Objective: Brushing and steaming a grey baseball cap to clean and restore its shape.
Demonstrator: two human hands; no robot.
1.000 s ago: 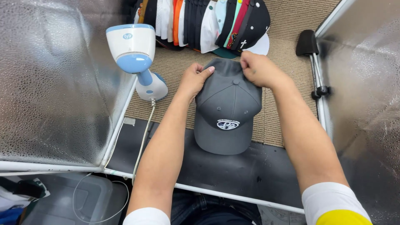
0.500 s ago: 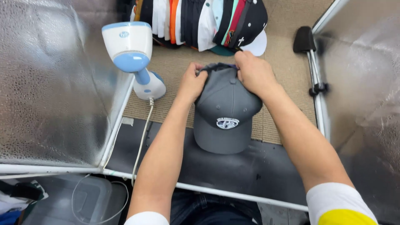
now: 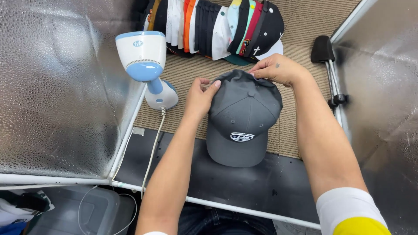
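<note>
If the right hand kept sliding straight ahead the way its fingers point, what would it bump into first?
The right hand grips the back of the grey cap, fingers pointing up-left. Straight on, it would probably meet the row of stacked caps first, though depth is hard to judge.

Obstacles: steamer [image 3: 146, 65] left of grey cap [image 3: 241, 119], stacked caps [image 3: 213, 26] behind; bare surface [image 3: 174, 117] between steamer and cap.
</note>
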